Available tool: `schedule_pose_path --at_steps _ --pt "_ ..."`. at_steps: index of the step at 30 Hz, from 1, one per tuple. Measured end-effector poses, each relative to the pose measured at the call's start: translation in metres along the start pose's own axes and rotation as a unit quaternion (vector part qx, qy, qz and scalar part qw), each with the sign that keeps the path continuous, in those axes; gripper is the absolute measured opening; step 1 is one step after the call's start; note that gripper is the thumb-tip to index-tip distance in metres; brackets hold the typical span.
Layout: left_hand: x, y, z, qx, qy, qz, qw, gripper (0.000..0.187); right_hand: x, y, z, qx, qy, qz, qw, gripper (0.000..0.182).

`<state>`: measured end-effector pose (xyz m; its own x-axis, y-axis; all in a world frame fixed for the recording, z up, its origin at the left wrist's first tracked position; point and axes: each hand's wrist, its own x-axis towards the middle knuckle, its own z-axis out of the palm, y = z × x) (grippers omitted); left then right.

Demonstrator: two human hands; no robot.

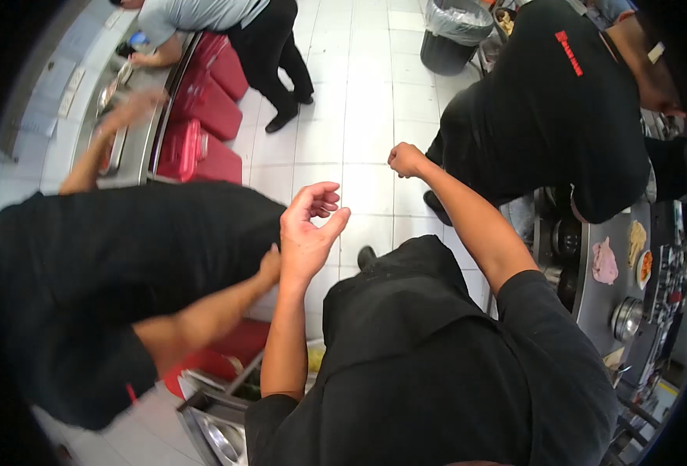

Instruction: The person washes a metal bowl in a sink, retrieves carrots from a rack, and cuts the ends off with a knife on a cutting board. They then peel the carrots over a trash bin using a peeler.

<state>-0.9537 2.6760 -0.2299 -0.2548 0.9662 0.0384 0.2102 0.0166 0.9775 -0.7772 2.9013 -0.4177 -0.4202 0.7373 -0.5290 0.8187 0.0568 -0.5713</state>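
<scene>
My left hand (310, 231) is raised in front of me over the tiled floor. Its thumb stands apart from the loosely curved fingers, and nothing is between them. Ahead and to the right, my right hand (408, 161) is curled into a fist at the end of my outstretched arm; no object shows in it. Neither hand touches a work surface. A co-worker in black (165, 233) bends close by my left forearm. Near my right hand stands another co-worker in black (538, 116), leaning over the right-hand counter.
Red bins (204, 109) sit under the left steel counter, where a person in grey (196, 19) works. A lined trash can (456, 35) stands ahead. Pink meat (605, 261), a carrot-coloured dish (644, 267) and metal bowls (628, 317) lie on the right counter (592, 303).
</scene>
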Motion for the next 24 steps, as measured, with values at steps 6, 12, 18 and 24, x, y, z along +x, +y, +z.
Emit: schedule_pose_path --at_steps 6,12,18,24 --pt "0.131 -0.003 0.028 0.005 -0.068 0.024 0.997 0.024 0.088 0.017 -0.069 -0.009 0.026 0.013 1.0 0.029" --pt "0.23 0.009 0.053 0.039 -0.073 -0.017 0.996 0.016 0.184 0.047 -0.125 -0.071 -0.008 0.047 0.996 0.026" --pt "0.319 -0.007 0.057 0.016 -0.052 -0.062 0.997 0.014 0.278 0.08 -0.177 -0.069 0.03 0.085 0.994 0.024" --pt "0.437 -0.026 0.054 -0.062 -0.018 -0.114 0.991 0.017 0.381 0.098 -0.258 -0.052 0.223 0.132 0.964 0.015"
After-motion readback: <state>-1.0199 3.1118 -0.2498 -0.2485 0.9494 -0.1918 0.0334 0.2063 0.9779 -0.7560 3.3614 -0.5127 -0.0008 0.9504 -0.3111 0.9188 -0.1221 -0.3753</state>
